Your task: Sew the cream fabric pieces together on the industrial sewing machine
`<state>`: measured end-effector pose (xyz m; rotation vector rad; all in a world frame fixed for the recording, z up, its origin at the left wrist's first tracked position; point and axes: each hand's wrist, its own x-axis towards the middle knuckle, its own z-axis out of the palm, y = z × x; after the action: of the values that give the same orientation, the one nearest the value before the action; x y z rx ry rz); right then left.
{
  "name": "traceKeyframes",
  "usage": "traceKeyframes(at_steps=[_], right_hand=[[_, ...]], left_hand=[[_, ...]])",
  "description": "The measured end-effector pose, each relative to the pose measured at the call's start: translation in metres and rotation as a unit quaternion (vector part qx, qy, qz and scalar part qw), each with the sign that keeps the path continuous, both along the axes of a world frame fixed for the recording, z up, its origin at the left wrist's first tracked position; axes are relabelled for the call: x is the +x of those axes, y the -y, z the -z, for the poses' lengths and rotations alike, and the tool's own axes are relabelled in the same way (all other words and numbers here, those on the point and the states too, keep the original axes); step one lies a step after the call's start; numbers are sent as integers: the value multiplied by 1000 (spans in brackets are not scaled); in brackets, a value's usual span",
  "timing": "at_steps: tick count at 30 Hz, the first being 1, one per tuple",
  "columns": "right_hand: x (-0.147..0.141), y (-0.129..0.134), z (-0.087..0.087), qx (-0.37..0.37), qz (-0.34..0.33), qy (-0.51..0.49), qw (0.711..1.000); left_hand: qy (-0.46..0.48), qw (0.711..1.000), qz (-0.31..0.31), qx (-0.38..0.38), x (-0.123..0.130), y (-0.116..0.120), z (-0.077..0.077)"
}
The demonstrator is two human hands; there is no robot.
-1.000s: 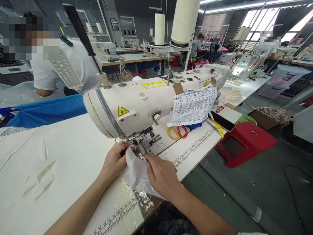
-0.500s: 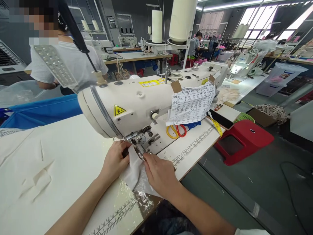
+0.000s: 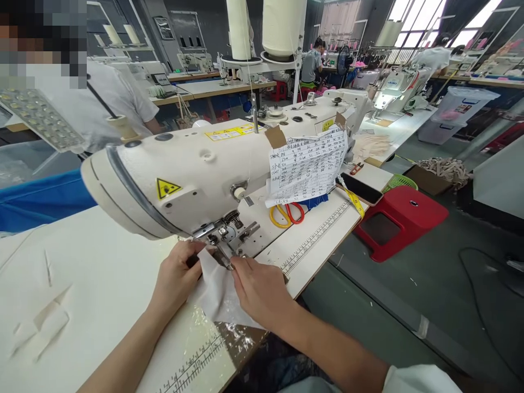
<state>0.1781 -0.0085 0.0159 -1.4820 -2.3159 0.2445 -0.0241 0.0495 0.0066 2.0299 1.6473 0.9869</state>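
A white sewing machine (image 3: 196, 169) stands on the table in front of me. A piece of thin white fabric (image 3: 219, 292) lies below its needle area, draping toward the table's front edge. My left hand (image 3: 176, 275) is closed on the left side of the fabric, close to the presser foot, its fingertips partly hidden. My right hand (image 3: 262, 289) pinches the fabric's right edge beside the metal guide (image 3: 224, 256). The needle itself is too small to make out.
Scissors (image 3: 286, 214) with yellow and red handles lie under a handwritten sheet (image 3: 307, 166). A phone (image 3: 360, 188) and a tape measure (image 3: 352, 202) sit farther right. Fabric scraps (image 3: 45, 322) lie left. A red stool (image 3: 403, 218) stands beyond the table edge. A person (image 3: 118, 93) is behind the machine.
The camera view has shifted, so the machine sits farther left and looks nearer. Both hands keep hold of the fabric, and more of it shows between them.
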Motion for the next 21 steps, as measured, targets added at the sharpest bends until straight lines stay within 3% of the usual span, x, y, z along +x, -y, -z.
traceKeyframes(at_steps=[12, 17, 21], right_hand=[[0, 0, 1, -12, 5, 21, 1000], [-4, -2, 0, -15, 7, 30, 999], [3, 13, -1, -29, 21, 11, 999]], left_hand=[[-44, 995, 35, 79, -2, 0, 4], [-156, 955, 120, 220, -4, 0, 3], [-230, 930, 177, 227, -6, 6, -4]])
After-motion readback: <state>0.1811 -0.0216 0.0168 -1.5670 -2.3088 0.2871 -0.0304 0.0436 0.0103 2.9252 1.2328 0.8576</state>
